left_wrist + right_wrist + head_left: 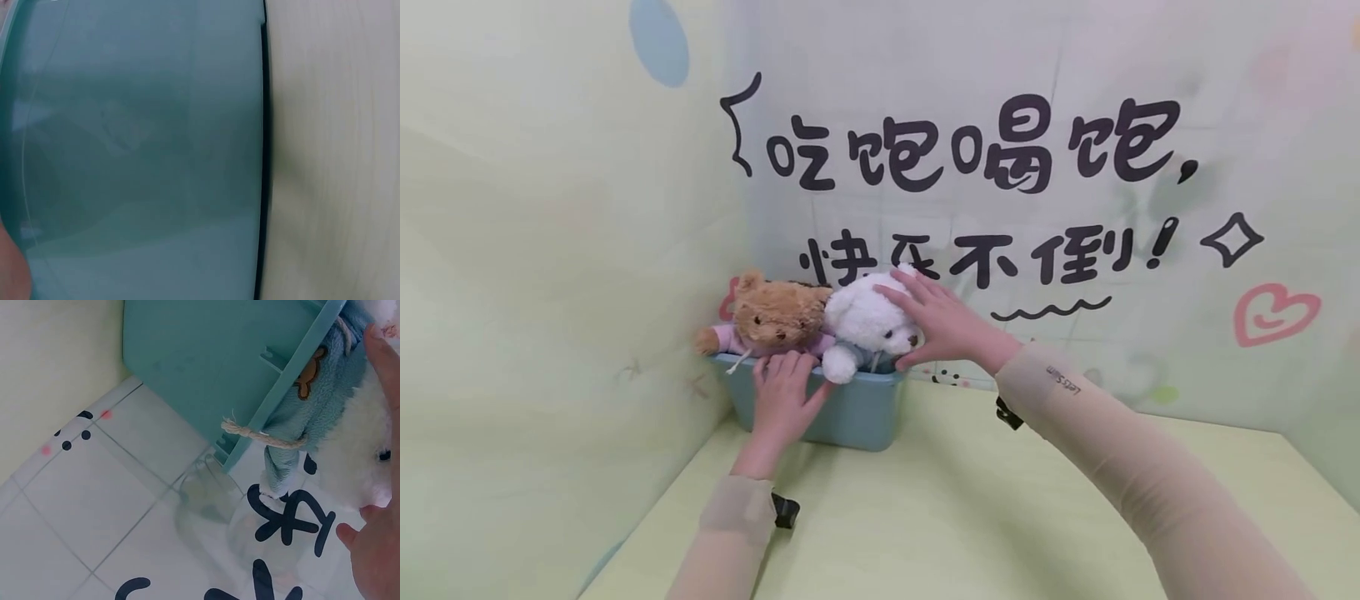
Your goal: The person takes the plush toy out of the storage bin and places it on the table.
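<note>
A light-blue plastic bin holds two plush toys: a brown teddy bear in pink and a white teddy bear in a blue top. My left hand grips the bin's front rim below the brown bear, fingers over the edge and thumb along the outer wall. Part of that hand shows at the edge of the left wrist view, beside the bin wall. My right hand holds the white bear's head from the right, with fingers across the top and thumb by its snout.
The bin stands on a pale table in the corner. Behind it is a wall with large dark lettering, and another pale wall rises close on the left. A drawstring hangs over the bin's rim.
</note>
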The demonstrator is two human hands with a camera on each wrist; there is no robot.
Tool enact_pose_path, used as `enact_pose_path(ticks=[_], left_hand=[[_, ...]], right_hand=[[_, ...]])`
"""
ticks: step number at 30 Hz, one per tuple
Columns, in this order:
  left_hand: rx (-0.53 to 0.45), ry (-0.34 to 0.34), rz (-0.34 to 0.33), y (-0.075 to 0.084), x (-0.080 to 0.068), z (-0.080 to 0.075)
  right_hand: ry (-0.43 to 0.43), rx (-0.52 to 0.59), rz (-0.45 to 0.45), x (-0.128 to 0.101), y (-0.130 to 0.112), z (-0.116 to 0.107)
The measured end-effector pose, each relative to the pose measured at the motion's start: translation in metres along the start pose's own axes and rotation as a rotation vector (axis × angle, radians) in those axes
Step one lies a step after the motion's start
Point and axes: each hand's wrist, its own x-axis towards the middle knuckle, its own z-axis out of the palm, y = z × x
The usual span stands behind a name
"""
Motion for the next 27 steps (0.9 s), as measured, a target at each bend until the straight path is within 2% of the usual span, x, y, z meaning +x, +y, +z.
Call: enact_pose_path(ticks=[7, 15, 22, 27], left_hand=[[-0.002, -0.007, 0.0, 0.004, 0.005, 0.0], [0.004, 0.011, 0.001, 0.002, -0.001, 0.0], [0.006, 0.025, 0.011, 0.002, 0.0, 0.0], [0.004, 0.008, 0.002, 0.003, 0.0, -0.001]], right_hand=[[0.089, -0.03, -0.014, 0.008, 0.006, 0.005], [0.133, -0.044, -0.047, 0.021, -0.003, 0.011], [0.233, -0.114, -0.107, 0.023, -0.004, 0.006], [0.285, -0.144, -0.087, 0.023, -0.004, -0.003]])
